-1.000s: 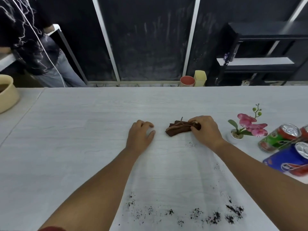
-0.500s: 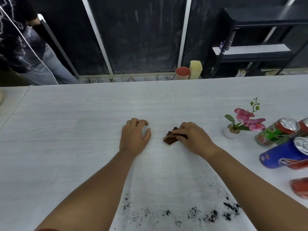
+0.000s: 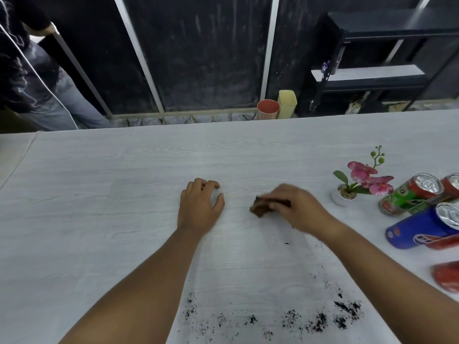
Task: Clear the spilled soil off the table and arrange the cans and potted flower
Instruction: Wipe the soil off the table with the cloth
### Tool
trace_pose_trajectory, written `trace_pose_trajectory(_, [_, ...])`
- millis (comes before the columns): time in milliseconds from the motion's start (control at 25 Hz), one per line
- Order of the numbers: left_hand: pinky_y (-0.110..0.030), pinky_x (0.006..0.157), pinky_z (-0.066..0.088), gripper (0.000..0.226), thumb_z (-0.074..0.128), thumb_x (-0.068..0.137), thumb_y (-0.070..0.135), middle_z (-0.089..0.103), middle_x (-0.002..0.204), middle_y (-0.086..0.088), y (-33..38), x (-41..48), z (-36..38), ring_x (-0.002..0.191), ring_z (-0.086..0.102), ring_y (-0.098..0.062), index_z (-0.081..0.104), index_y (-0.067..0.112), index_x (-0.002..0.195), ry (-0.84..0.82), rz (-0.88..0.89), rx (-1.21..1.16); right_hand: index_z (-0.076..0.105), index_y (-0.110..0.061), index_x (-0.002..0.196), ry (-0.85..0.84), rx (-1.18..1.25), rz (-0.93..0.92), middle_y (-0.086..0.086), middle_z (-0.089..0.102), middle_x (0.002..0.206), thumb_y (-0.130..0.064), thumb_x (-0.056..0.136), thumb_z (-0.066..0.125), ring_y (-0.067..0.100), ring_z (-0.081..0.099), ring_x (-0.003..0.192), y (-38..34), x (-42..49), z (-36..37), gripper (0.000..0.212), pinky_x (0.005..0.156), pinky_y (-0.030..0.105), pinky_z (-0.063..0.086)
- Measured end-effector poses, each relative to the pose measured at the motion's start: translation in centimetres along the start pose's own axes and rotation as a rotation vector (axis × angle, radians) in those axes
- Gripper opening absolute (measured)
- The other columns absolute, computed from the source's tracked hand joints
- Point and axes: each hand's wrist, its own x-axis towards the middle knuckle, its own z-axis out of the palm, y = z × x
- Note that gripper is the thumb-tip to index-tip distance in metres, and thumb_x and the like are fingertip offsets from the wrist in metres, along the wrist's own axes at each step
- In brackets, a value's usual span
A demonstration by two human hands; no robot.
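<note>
Right hand (image 3: 298,209) grips brown cloth (image 3: 259,210) on white table (image 3: 99,194). Left hand (image 3: 200,207) rests flat. Soil (image 3: 318,321) scattered near table's front edge.

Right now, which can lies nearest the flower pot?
The green can, just right of the pot; the blue can and red cans lie farther off.

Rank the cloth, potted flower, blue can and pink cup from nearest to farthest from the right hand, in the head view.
1. Cloth, gripped in the right hand itself.
2. Potted flower, just to the hand's right.
3. Blue can, lying farther right.
4. Pink cup, beyond the far edge of the table.
</note>
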Motion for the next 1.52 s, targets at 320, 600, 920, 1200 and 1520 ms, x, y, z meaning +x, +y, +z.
trace_pose_trajectory(320, [-0.039,0.095,0.048,0.034,0.059,0.100,0.047,0.057,0.118,0.007,0.0,0.1,0.0,0.108,0.055,-0.015,0.068,0.028,0.127,-0.012,-0.003,-0.008,0.076,-0.025,0.132,0.030,-0.147,0.133,0.000,0.072,0.131,-0.019,0.099,0.073,0.022,0.064,0.122,1.3,14.4,0.3,0.033,0.103,0.034,0.051])
trace_pose_trajectory(600, [-0.041,0.096,0.044,0.036,0.057,0.100,0.050,0.057,0.122,0.006,0.0,0.0,-0.1,0.113,0.055,-0.019,0.068,0.030,0.127,-0.001,0.004,0.052,0.080,-0.026,0.128,0.049,-0.153,-0.004,-0.002,0.073,0.108,-0.018,0.097,0.078,0.021,0.063,0.105,2.4,8.6,2.2,0.032,0.093,0.036,0.052])
trace_pose_trajectory(920, [-0.062,0.132,0.002,0.058,0.041,0.107,0.055,0.032,0.175,0.006,0.4,0.2,-0.4,0.165,0.018,-0.017,0.045,0.034,0.161,-0.171,-0.059,0.072,0.081,-0.023,0.126,0.038,-0.117,-0.095,-0.003,0.076,0.109,-0.017,0.094,0.082,0.016,0.063,0.101,-0.2,-2.5,4.2,0.032,0.084,0.029,0.052])
trace_pose_trajectory(1200, [-0.063,0.132,-0.002,0.065,0.030,0.108,0.058,0.019,0.179,0.008,0.5,0.5,-0.5,0.167,0.007,-0.015,0.030,0.035,0.169,-0.242,-0.056,0.109,0.084,-0.019,0.120,0.009,0.094,-0.038,-0.005,0.077,0.110,-0.010,0.094,0.082,0.012,0.070,0.105,-0.5,-1.9,1.9,0.028,0.098,0.029,0.054])
trace_pose_trajectory(1520, [-0.066,0.130,0.003,0.067,0.029,0.105,0.061,0.030,0.176,0.005,-0.3,0.5,0.3,0.165,0.018,-0.018,0.039,0.033,0.165,-0.201,-0.033,0.127,0.080,-0.024,0.129,0.062,-0.183,0.053,0.000,0.075,0.120,-0.014,0.100,0.073,0.024,0.064,0.114,1.5,0.3,1.9,0.031,0.097,0.033,0.049])
